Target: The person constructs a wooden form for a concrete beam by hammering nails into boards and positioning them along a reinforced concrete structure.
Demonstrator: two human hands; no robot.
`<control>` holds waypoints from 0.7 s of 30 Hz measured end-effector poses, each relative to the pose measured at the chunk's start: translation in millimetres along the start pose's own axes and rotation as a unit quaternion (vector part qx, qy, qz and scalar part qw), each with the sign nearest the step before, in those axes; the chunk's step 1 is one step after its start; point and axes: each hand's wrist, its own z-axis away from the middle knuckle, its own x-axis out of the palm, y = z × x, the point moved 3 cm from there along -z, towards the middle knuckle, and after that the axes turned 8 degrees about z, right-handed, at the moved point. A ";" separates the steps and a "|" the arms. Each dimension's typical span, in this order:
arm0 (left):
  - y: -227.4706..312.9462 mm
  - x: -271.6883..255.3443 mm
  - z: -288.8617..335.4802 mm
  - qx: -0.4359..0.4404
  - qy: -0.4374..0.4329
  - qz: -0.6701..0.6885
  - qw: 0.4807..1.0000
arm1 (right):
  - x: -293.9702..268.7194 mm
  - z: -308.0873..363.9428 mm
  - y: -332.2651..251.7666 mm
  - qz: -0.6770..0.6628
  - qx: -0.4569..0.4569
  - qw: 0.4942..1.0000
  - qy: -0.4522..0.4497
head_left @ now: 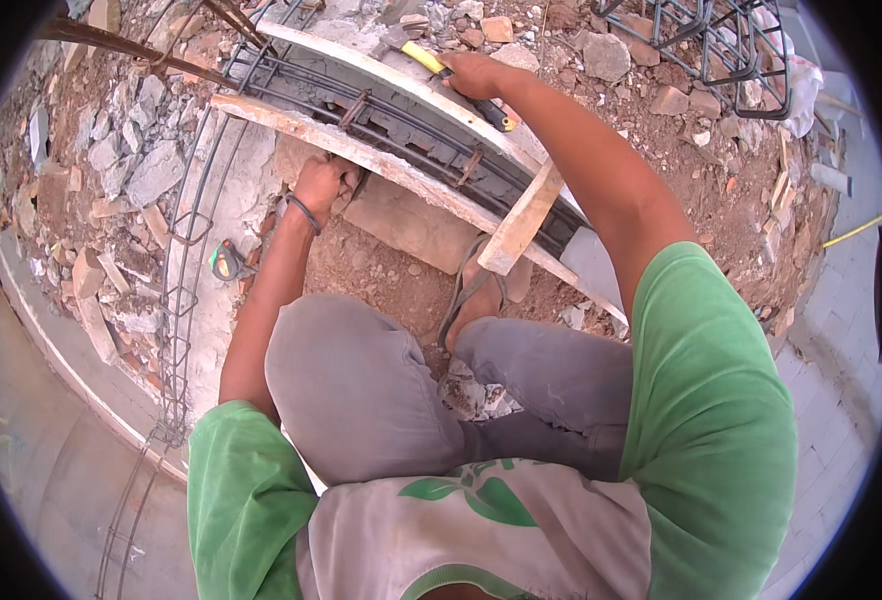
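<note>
My right hand [473,76] is closed around the grip of a hammer [423,56] with a yellow and black handle. The metal hammer head lies over the far board [401,76] of a narrow formwork. Below the near board [381,162], my left hand [323,186] has its fingers curled against the wood; something dark shows by the fingertips, too hidden to name. Between the two boards runs a rebar cage [416,145] with tied stirrups. A short wooden crosspiece [523,216] bridges the boards at the right.
A tape measure [227,262] lies left of my left forearm. Long thin rebar [183,290] stretches down the left side. Broken concrete and bricks [151,170] cover the ground. More bent rebar cages [726,45] stand at the far right. My sandalled foot [476,290] rests beside the near board.
</note>
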 end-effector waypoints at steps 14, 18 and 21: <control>82.4 -11.6 58.2 -0.026 -0.040 -0.265 0.963 | -83.5 229.1 -29.5 -0.213 0.302 0.922 0.114; 158.6 50.2 67.7 0.081 -0.066 -0.379 0.920 | -18.0 287.7 -58.0 -0.249 0.356 0.882 0.180; 173.3 103.1 48.9 0.197 -0.093 -0.556 0.802 | 3.6 286.4 -76.8 -0.372 0.352 0.846 0.148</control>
